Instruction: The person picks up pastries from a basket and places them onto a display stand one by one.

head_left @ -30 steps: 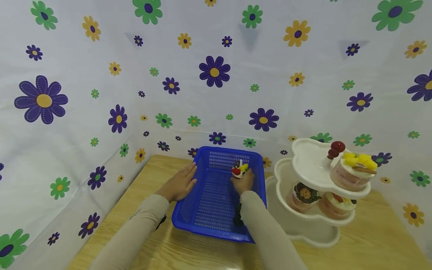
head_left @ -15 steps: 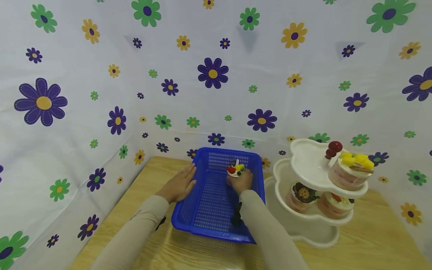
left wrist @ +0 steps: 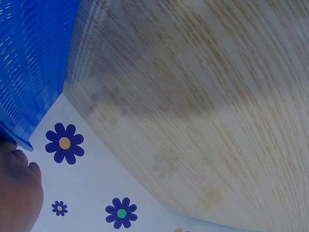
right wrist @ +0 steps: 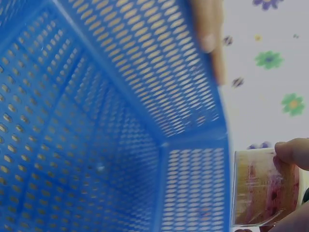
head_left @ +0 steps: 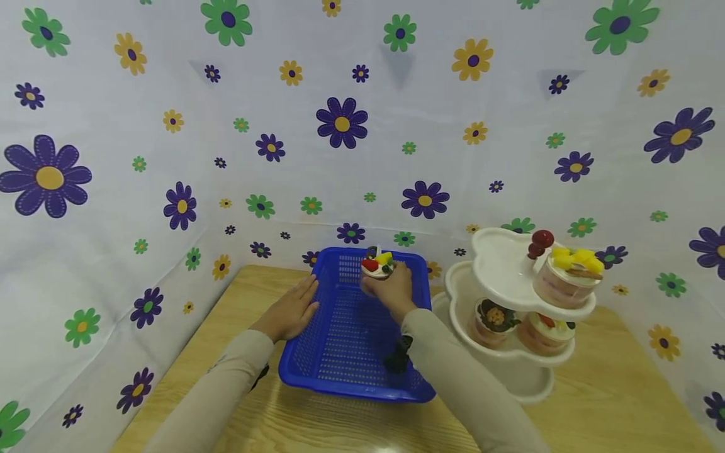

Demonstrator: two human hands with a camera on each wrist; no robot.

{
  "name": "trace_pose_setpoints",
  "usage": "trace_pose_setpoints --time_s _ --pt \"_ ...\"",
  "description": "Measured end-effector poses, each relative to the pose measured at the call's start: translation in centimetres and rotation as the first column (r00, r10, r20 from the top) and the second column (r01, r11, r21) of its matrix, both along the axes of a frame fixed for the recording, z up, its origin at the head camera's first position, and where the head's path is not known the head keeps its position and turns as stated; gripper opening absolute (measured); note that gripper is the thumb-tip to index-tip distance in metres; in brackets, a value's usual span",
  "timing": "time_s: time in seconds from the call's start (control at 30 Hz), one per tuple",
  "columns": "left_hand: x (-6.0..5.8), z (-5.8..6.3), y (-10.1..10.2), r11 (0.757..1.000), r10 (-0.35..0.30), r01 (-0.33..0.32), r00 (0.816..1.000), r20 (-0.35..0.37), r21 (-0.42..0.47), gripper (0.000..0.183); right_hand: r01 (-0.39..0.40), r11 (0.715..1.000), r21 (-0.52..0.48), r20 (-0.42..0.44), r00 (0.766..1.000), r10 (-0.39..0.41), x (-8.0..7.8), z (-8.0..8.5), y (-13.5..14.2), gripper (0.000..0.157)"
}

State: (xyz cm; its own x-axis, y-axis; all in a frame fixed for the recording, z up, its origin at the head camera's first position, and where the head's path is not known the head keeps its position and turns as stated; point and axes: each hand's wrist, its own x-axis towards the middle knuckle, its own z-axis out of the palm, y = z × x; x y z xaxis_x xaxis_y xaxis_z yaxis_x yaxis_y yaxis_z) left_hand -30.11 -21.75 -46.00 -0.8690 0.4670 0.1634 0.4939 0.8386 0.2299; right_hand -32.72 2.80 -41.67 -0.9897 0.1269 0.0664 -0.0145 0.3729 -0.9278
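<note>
My right hand grips a clear dessert cup topped with cream, strawberry and yellow fruit, above the far part of a blue plastic basket. In the right wrist view the cup shows pink and tan layers, with the thumb on its side. My left hand rests against the basket's left rim, its fingers extended. The left wrist view catches part of that hand beside the blue basket wall. The basket floor shows no other cup in the head view.
A white tiered stand with a red knob stands right of the basket. It bears a mango-topped cup, a dark-topped cup and a strawberry-topped cup. Flowered white cloth encloses the wooden table.
My right hand has lifted the dessert cup up from inside the basket, slightly leftward. The left hand stays at the rim. The head view has turned a little to the right.
</note>
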Motion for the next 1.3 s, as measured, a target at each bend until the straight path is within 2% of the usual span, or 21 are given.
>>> trace_pose_setpoints --time_s 0.13,0.33,0.5,0.6,0.8,1.0,1.13,1.3 --pt "-0.1 -0.3 -0.2 1.0 0.003 -0.003 1.0 -0.013 -0.004 0.056 -0.063 0.998 0.001 -0.034 0.997 0.063 1.5 2.0 0.7 0.077" --pt "0.0 -0.1 -0.1 1.0 0.002 -0.002 1.0 -0.008 0.016 0.054 -0.138 0.99 0.02 -0.079 0.987 0.139 4.6 4.6 2.4 0.083" --pt "-0.3 0.0 0.2 1.0 0.007 -0.007 1.0 0.009 0.005 0.055 -0.19 0.981 0.026 -0.097 0.977 0.191 7.1 5.7 4.6 0.083" --pt "-0.3 0.1 0.3 1.0 0.012 -0.012 1.0 0.013 0.002 0.055 -0.193 0.98 0.054 -0.104 0.975 0.198 8.8 6.1 6.1 0.085" --pt "-0.2 0.3 0.4 1.0 0.003 -0.003 1.0 0.015 0.0 0.055 -0.212 0.976 0.042 -0.109 0.97 0.216 12.4 6.3 9.2 0.084" --pt "-0.1 0.2 0.1 1.0 -0.019 0.018 1.0 0.01 0.002 0.055 -0.23 0.972 0.049 -0.091 0.968 0.234 15.9 5.2 12.6 0.081" --pt "-0.4 0.0 -0.1 0.999 -0.022 0.022 1.0 0.003 -0.024 0.057 -0.207 0.973 0.101 -0.086 0.973 0.216 17.7 4.5 14.6 0.079" --pt "-0.3 0.2 -0.1 1.0 -0.025 0.025 1.0 -0.005 0.002 0.055 -0.198 0.97 0.139 -0.086 0.974 0.211 19.4 3.2 16.4 0.075"
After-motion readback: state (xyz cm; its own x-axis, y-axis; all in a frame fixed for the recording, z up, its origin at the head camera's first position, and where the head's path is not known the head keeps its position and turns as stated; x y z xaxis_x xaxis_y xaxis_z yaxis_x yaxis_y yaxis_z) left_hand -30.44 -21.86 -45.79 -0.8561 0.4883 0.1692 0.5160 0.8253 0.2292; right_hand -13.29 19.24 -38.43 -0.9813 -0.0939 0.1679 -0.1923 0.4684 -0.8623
